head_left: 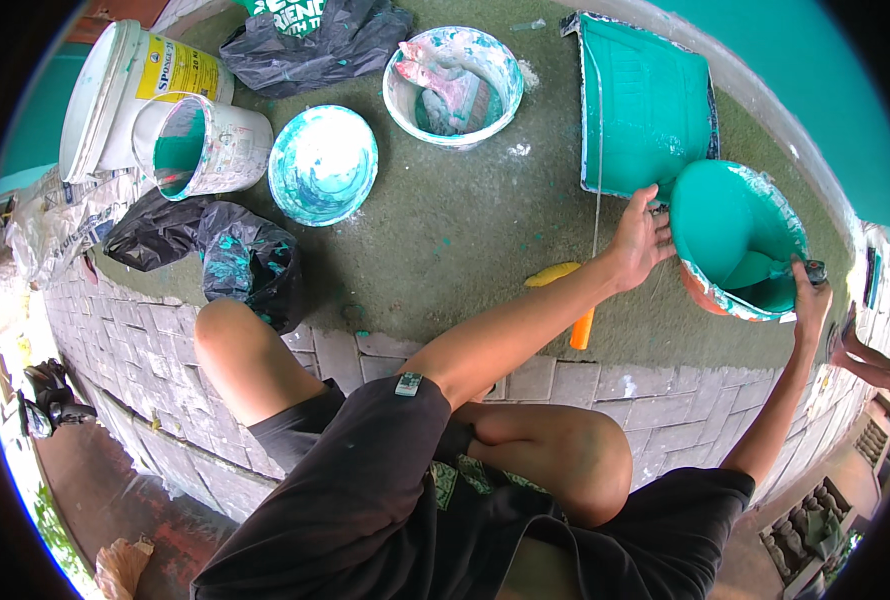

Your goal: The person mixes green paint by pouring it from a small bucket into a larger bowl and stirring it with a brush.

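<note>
A round bucket (693,222), its inside coated in teal paint, leans toward a teal-covered paint tray (648,105) and meets its near corner. My left hand (641,240) is open, fingers spread, its fingertips at the bucket's left rim. My right hand (812,303) is closed at the right rim, on the dark handle of a scraper (753,270). The scraper's paint-coated blade lies inside the bucket. Below my left forearm an orange handle (582,329) shows on the ground. Just above that forearm lies a yellow piece (552,274).
Farther off stand a paint-smeared basin (502,65) with a pinkish glove or rag in it, a shallow bowl (323,205), a small pail (237,150) and a large white bucket (115,105). Black plastic bags (250,260) lie at left. Another person's feet (850,350) show at right.
</note>
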Demonstrator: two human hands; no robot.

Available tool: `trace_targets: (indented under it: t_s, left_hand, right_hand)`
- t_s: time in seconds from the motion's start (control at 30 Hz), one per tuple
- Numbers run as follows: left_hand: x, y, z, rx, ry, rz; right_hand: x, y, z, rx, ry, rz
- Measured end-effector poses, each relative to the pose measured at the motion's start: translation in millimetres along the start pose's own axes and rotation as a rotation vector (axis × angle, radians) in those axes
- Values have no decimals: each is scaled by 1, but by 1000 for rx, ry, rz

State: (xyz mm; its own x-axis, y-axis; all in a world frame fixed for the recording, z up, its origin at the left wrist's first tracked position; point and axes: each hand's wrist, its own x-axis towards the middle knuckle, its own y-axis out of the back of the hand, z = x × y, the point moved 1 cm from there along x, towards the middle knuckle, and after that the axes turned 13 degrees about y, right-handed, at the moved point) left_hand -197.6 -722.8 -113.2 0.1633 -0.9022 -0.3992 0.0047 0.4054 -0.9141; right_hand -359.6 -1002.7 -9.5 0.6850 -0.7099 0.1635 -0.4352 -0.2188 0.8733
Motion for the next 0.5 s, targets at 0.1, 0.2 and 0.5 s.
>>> trace_targets:
  t_s: [0.1, 0.2, 0.5]
  left_hand:
    - [-1, -2, 1, 12, 8, 18]
    - [-2, 0, 3, 55, 0, -7]
    - [1, 3, 3, 44, 22, 21]
  right_hand:
    - [-2, 1, -4, 15, -29, -4]
    - [-3, 0, -2, 2, -74, -31]
    - [-5, 1, 2, -24, -105, -58]
